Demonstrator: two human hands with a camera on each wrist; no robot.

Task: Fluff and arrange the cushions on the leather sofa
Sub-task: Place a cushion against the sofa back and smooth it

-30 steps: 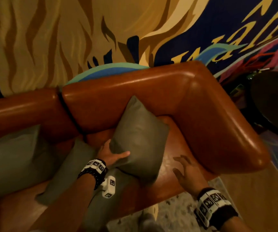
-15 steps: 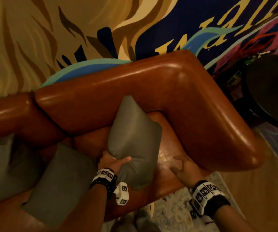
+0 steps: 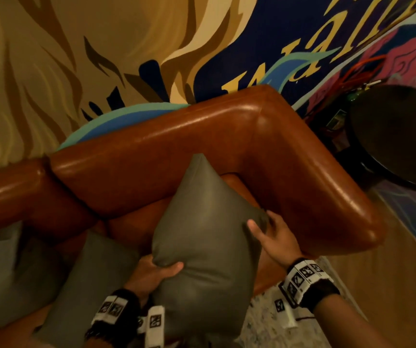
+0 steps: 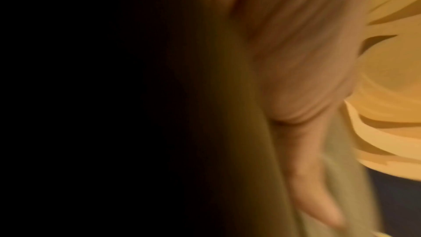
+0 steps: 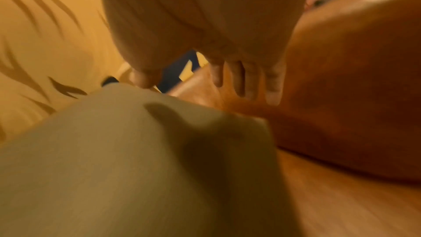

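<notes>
Fluffing goes best with the hands on opposite corners: the left hand (image 3: 156,272) grips the near left corner of the grey cushion (image 3: 207,242), thumb curled over the front, while the right hand (image 3: 273,236) lies against the right corner, thumb on the front face and fingers extended behind, not visibly pinching. I judge a firmer right-hand hold, then short inward squeezes, would plump the filling evenly. This cushion is held above the seat in the corner of the leather sofa (image 3: 227,136), standing like a diamond, its long diagonal running from the person up toward the backrest. Two more cushions (image 3: 96,280) lie to the left.
</notes>
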